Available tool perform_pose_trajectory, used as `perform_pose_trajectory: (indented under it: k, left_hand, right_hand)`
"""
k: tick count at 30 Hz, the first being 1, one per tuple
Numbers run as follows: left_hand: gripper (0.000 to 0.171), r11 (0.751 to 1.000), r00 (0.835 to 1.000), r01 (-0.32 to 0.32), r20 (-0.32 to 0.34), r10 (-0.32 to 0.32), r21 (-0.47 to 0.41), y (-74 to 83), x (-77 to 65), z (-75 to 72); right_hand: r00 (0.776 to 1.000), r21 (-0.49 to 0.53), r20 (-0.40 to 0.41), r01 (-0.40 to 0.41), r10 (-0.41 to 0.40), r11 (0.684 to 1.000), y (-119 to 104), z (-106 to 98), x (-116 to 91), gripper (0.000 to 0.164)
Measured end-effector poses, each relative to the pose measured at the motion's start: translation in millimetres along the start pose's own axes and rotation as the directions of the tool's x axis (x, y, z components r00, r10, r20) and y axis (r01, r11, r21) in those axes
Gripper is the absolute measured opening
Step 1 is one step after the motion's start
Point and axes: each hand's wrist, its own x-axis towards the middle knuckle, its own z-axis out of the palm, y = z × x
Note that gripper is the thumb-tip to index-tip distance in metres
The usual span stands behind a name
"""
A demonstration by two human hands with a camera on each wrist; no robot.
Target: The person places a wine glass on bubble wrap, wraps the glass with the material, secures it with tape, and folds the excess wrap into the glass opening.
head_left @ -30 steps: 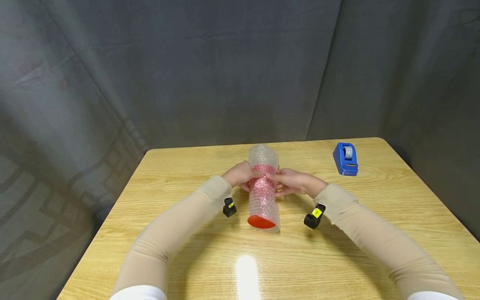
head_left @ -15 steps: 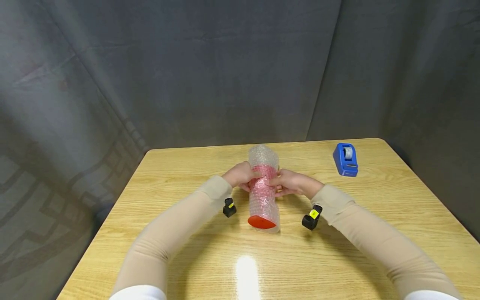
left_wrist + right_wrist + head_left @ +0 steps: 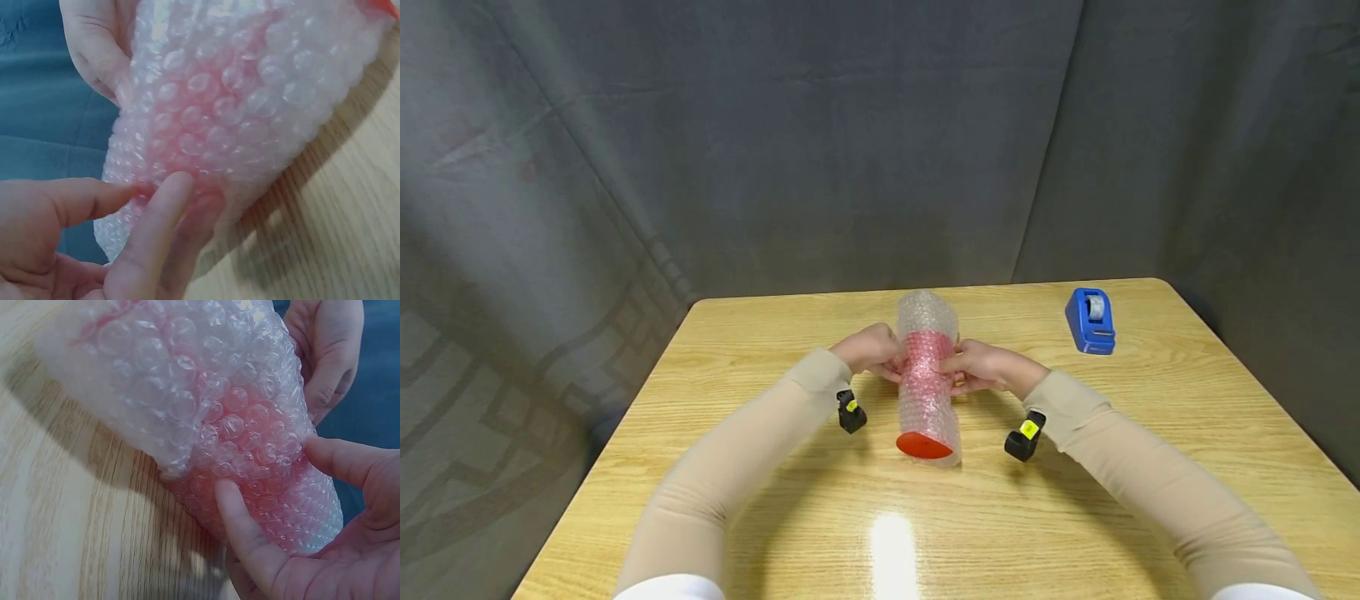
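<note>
A long bundle in bubble wrap (image 3: 925, 396) lies lengthwise on the table, its red flat end (image 3: 923, 445) facing me. Pinkish red shows through the middle, while the far end looks clear. At the bundle's left side is my left hand (image 3: 874, 348), thumb and fingertips close together on the wrap. From the right, my right hand (image 3: 988, 365) holds the bundle, its thumb laid on top and fingers low along the side. The right wrist view shows its thumb and index finger (image 3: 247, 540) spread against the bubbles.
A blue tape dispenser (image 3: 1090, 321) with a roll of clear tape stands at the table's back right. Grey curtains (image 3: 850, 150) hang behind the wooden table (image 3: 760, 333). Black wrist cameras (image 3: 852, 412) hang below both wrists.
My left hand has drawn back a little to the left, its thumb leaving the top of the bundle. Earlier my right thumb slid slightly down and right. The bundle has stayed in place.
</note>
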Motion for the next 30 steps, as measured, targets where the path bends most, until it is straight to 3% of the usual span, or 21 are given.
perform_pose_trajectory:
  k: [7,12,19,23,30]
  left_hand:
    - [0.023,0.999,0.998,0.033,-0.05,-0.031,0.031,-10.0,0.1,-6.2]
    - [0.037,0.999,0.999,0.05,-0.017,-0.05,0.016,-15.8,2.9,-6.7]
    - [0.032,0.993,0.995,0.08,0.073,-0.074,-0.084,-15.4,5.7,-4.4]
    - [0.031,0.989,0.993,0.099,0.077,-0.091,-0.112,-13.6,6.5,-2.9]
    - [0.033,0.996,0.995,0.081,0.06,-0.079,-0.033,-12.7,7.2,-2.8]
  right_hand:
    - [1.0,0.018,0.0,-0.008,0.008,1.0,2,-2,0,0.038]
    - [1.0,0.034,-0.007,-0.02,0.021,0.999,1,-2,-1,0.036]
    - [1.0,0.039,-0.006,-0.022,0.022,0.999,0,-1,-1,0.034]
    - [1.0,0.04,0.006,-0.016,0.015,0.999,-1,-1,-1,0.03]
    - [1.0,0.055,-0.005,-0.024,0.025,0.998,1,-2,0,0.029]
